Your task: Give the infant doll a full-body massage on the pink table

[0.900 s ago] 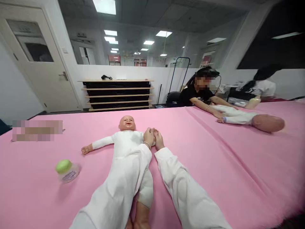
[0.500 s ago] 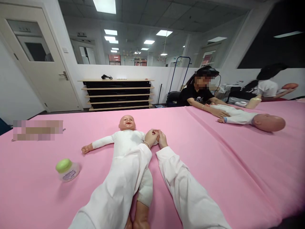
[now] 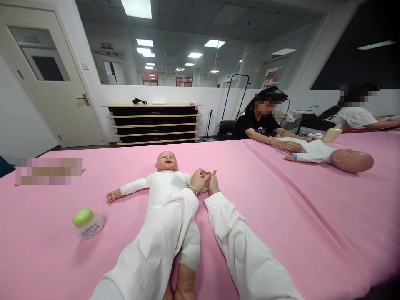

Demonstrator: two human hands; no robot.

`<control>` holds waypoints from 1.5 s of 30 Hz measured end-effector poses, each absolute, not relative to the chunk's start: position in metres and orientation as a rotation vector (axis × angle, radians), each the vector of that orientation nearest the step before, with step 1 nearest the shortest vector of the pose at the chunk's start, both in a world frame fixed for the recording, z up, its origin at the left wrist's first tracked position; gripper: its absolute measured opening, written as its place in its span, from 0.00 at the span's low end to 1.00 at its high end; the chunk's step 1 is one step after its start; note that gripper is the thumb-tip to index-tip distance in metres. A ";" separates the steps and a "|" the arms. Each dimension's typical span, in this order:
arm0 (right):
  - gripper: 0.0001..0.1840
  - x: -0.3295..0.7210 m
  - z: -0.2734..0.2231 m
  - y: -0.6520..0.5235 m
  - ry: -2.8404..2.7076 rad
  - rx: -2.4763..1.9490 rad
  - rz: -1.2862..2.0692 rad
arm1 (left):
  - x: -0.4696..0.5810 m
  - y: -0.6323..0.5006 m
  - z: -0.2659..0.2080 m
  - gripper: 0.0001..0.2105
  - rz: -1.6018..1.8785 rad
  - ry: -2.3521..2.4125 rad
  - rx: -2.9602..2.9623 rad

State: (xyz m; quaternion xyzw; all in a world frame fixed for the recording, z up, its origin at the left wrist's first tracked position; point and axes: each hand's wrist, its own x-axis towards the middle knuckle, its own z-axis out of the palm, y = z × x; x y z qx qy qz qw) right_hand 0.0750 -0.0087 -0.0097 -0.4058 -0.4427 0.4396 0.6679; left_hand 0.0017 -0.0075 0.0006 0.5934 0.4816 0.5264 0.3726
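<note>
A baby doll [image 3: 164, 183] in a white suit lies on its back on the pink-covered table, head at the far end. My left hand [image 3: 197, 180], with a beaded bracelet at the wrist, reaches across its body and is closed around the doll's hand, on the right side of the picture. Against the same small hand, from the right, my right hand [image 3: 213, 184] is closed too, its thumb pointing up. My fingers hide most of the doll's hand. The doll's other arm [image 3: 131, 186] stretches out to the left.
A jar with a green lid [image 3: 88, 223] stands on the pink cloth [image 3: 281, 233] at left. Across the table a co-worker [image 3: 261, 118] touches another baby doll [image 3: 328, 153], with a bottle [image 3: 333, 133] behind it. Farther right sits another person [image 3: 356, 114]. A shelf [image 3: 153, 125] stands by the wall.
My right thumb has lifted slightly, while both hands stay at the doll's hand. The far-right person has lowered the reddish-brown object held up before.
</note>
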 end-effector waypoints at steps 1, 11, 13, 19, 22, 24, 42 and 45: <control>0.37 0.074 -0.010 -0.010 -1.017 -0.919 0.978 | 0.002 -0.007 0.001 0.08 1.359 1.233 1.504; 0.28 0.073 -0.014 -0.016 -1.236 -1.013 0.752 | -0.001 0.000 0.004 0.09 1.386 1.184 1.261; 0.26 0.075 -0.016 -0.011 -1.206 -1.048 0.706 | -0.003 -0.003 0.011 0.15 1.351 1.157 1.224; 0.18 0.096 -0.023 0.010 -0.884 -1.266 0.537 | -0.039 -0.028 0.060 0.14 1.244 1.128 1.199; 0.12 0.108 -0.026 0.014 -0.822 -1.401 0.464 | -0.085 -0.049 0.085 0.12 1.250 1.102 1.254; 0.08 0.111 -0.027 0.014 -0.853 -1.460 0.419 | -0.122 -0.065 0.091 0.13 1.254 1.108 1.373; 0.17 0.021 0.042 -0.008 -1.494 -1.264 -0.015 | -0.269 -0.115 -0.015 0.10 1.621 1.925 1.230; 0.14 -0.053 0.074 -0.016 -1.864 -1.051 0.172 | -0.272 -0.113 -0.018 0.10 1.617 1.925 1.181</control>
